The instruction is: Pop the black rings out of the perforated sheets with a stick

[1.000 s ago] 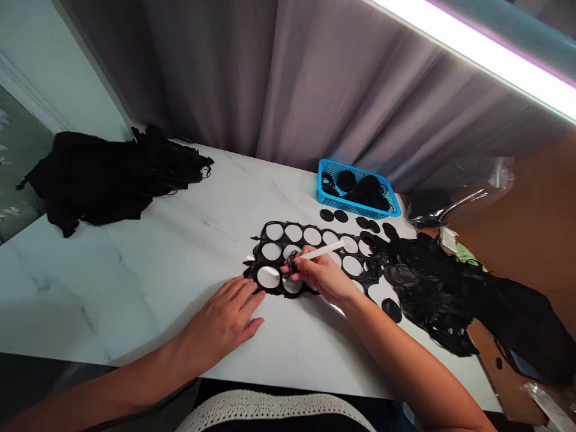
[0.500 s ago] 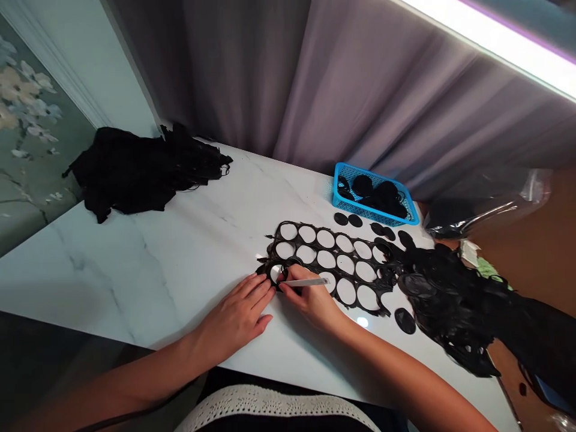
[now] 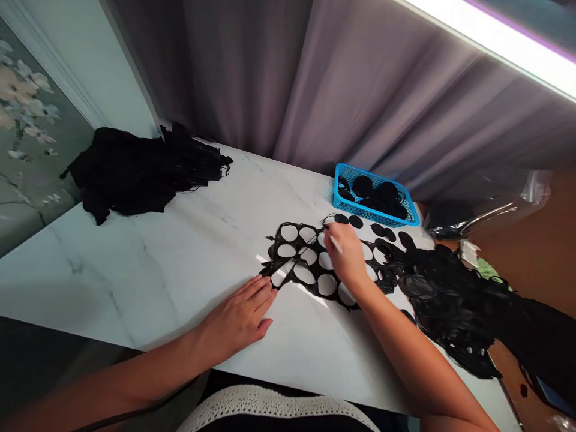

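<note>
1. Half a second ago the right hand (image 3: 346,257) worked at the lower-left end of the perforated black sheet (image 3: 317,277). It has now crossed to the sheet's upper edge, and that lower-left end now looks pinched and narrower.
2. The right hand is closed in a pen grip around one white pen-like tool (image 3: 335,243), with its fingers (image 3: 330,230) reaching the top edge of the sheet. The tool's tip is hidden, so I cannot tell whether it is touching the sheet.
3. The left hand (image 3: 236,321) lies open and flat on the marble counter (image 3: 135,282), holding nothing, its fingertips just touching the sheet's lower-left tip at about 7 o'clock from the sheet's middle.
4. The sheet lies flat on the counter near its right end. About a dozen round holes show; the right hand hides the rest.
5. Five loose black discs (image 3: 355,221) lie in a row at about 1 o'clock, just above the sheet.
6. One blue plastic basket (image 3: 355,204) stands further out at 1 o'clock, holding about five overlapping black discs (image 3: 362,186); the exact count is unclear.
7. There are two black heaps: one at 10 o'clock (image 3: 144,171), the other at 3 o'clock (image 3: 450,300), trailing off the counter's edge.
</note>
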Demonstrator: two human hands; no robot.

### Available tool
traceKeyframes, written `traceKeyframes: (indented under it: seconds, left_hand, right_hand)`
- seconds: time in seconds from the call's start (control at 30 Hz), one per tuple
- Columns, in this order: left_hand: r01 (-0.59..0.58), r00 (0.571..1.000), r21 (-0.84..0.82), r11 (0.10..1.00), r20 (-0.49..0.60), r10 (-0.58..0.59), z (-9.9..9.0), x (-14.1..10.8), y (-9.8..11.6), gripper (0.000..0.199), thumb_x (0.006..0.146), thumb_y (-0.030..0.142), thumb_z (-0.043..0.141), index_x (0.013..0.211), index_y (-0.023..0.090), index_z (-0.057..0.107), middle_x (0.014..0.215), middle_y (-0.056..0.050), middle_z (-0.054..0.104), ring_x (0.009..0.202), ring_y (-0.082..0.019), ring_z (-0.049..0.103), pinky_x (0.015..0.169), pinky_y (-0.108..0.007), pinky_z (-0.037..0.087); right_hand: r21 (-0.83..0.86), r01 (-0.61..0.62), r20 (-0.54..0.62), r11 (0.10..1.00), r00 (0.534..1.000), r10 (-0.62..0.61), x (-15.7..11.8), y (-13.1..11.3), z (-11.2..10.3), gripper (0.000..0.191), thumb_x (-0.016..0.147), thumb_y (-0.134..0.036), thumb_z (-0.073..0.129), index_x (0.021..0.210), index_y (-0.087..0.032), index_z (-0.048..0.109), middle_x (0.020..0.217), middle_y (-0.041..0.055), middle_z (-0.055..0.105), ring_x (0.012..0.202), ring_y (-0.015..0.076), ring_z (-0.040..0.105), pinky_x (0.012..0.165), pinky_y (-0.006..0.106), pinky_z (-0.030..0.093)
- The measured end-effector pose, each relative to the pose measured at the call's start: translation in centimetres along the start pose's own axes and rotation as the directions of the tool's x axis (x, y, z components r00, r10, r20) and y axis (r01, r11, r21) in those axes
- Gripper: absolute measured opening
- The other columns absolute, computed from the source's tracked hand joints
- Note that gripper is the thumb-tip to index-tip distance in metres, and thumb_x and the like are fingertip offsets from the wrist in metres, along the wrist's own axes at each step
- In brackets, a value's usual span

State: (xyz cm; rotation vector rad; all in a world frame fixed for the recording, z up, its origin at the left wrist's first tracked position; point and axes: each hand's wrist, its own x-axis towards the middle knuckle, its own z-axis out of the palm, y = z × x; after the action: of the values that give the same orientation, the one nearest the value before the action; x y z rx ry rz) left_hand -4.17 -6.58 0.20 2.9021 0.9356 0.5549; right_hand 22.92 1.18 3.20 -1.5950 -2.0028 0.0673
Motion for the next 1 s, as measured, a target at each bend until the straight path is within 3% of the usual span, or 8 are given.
traceKeyframes:
  seconds: [0.07, 0.17, 0.27, 0.33, 0.43, 0.53, 0.73, 1.0]
  left_hand:
    - [-0.005, 1.0, -0.017, 1.0, -0.009, 0.005, -0.2, -0.1, -0.2, 0.038, 0.093, 0.018, 0.051, 0.129, 0.009, 0.054, 0.128, -0.017, 0.062, 0.124, -0.03, 0.056, 0.106, -0.046, 0.047]
    - [-0.003, 1.0, -0.102, 0.995, -0.008, 0.002, -1.1, 0.0, -0.7, 0.035, 0.094, 0.016, 0.05, 0.128, 0.013, 0.056, 0.125, -0.012, 0.064, 0.122, -0.026, 0.057, 0.105, -0.043, 0.048]
    - [0.033, 0.999, -0.223, 0.974, 0.024, -0.029, -2.4, 0.7, -1.2, 0.033, 0.095, 0.015, 0.048, 0.126, 0.019, 0.058, 0.118, -0.008, 0.064, 0.114, -0.022, 0.059, 0.099, -0.038, 0.051]
    - [0.066, 0.998, -0.25, 0.966, 0.029, -0.061, -3.0, 1.6, -1.6, 0.034, 0.095, 0.013, 0.047, 0.127, 0.019, 0.056, 0.119, -0.007, 0.062, 0.114, -0.022, 0.058, 0.099, -0.038, 0.05]
    - [0.076, 0.997, -0.184, 0.98, 0.013, -0.075, -2.9, 3.0, -2.1, 0.036, 0.095, 0.014, 0.047, 0.13, 0.017, 0.053, 0.128, -0.01, 0.057, 0.125, -0.025, 0.052, 0.105, -0.042, 0.046]
    - [0.075, 0.997, -0.098, 0.992, 0.043, -0.071, -1.8, 3.7, -2.5, 0.036, 0.094, 0.02, 0.05, 0.13, 0.015, 0.052, 0.13, -0.013, 0.057, 0.126, -0.028, 0.051, 0.107, -0.045, 0.045]
    - [0.081, 0.996, -0.032, 0.996, 0.031, -0.08, 0.1, 3.3, -2.7, 0.038, 0.094, 0.023, 0.054, 0.13, 0.011, 0.054, 0.127, -0.016, 0.061, 0.124, -0.029, 0.054, 0.107, -0.044, 0.044]
    - [0.076, 0.997, -0.056, 0.996, 0.01, -0.075, 0.4, 3.1, -2.9, 0.038, 0.095, 0.023, 0.051, 0.13, 0.01, 0.054, 0.128, -0.015, 0.062, 0.128, -0.029, 0.053, 0.109, -0.045, 0.043]
  right_hand:
    - [0.051, -0.157, -0.051, 0.986, 0.986, 0.16, 1.6, 2.1, -0.4, 0.017, 0.089, -0.022, 0.046, 0.071, -0.024, 0.043, 0.068, 0.0023, 0.049, 0.067, 0.0211, 0.043, 0.065, 0.034, 0.036]
    - [0.374, -0.304, 0.106, 0.876, 0.952, 0.286, 2.2, 2.9, -0.2, 0.025, 0.087, -0.035, 0.055, 0.068, -0.023, 0.043, 0.066, -0.0014, 0.047, 0.063, 0.0168, 0.044, 0.061, 0.03, 0.038]
    - [0.693, -0.475, 0.353, 0.543, 0.88, 0.318, 1.6, 1.4, 0.4, 0.031, 0.081, -0.043, 0.065, 0.069, -0.023, 0.045, 0.074, -0.0007, 0.053, 0.068, 0.0157, 0.053, 0.059, 0.028, 0.044]
    - [0.768, -0.553, 0.474, 0.324, 0.83, 0.294, 1.3, 0.1, 0.8, 0.037, 0.076, -0.045, 0.072, 0.069, -0.022, 0.044, 0.081, 0.0007, 0.059, 0.073, 0.0163, 0.059, 0.057, 0.027, 0.046]
    - [0.767, -0.618, 0.58, 0.175, 0.783, 0.223, 1.0, -1.5, 1.4, 0.04, 0.072, -0.045, 0.077, 0.071, -0.022, 0.045, 0.084, 0.001, 0.061, 0.076, 0.0165, 0.063, 0.058, 0.026, 0.048]
    - [0.74, -0.63, 0.617, 0.237, 0.775, 0.136, 0.6, -2.7, 2.0, 0.033, 0.076, -0.045, 0.073, 0.074, -0.021, 0.051, 0.085, 0.0011, 0.061, 0.075, 0.0155, 0.062, 0.065, 0.028, 0.051]
    - [0.615, -0.327, 0.48, 0.717, 0.877, -0.011, -0.7, -4.1, 2.6, 0.023, 0.088, -0.031, 0.057, 0.069, -0.022, 0.048, 0.07, -0.0018, 0.049, 0.065, 0.0142, 0.044, 0.06, 0.028, 0.037]
    - [0.557, -0.211, 0.413, 0.803, 0.909, -0.048, -1.2, -4.4, 3.1, 0.023, 0.09, -0.024, 0.052, 0.07, -0.023, 0.041, 0.073, -0.0007, 0.049, 0.068, 0.0166, 0.045, 0.063, 0.03, 0.036]
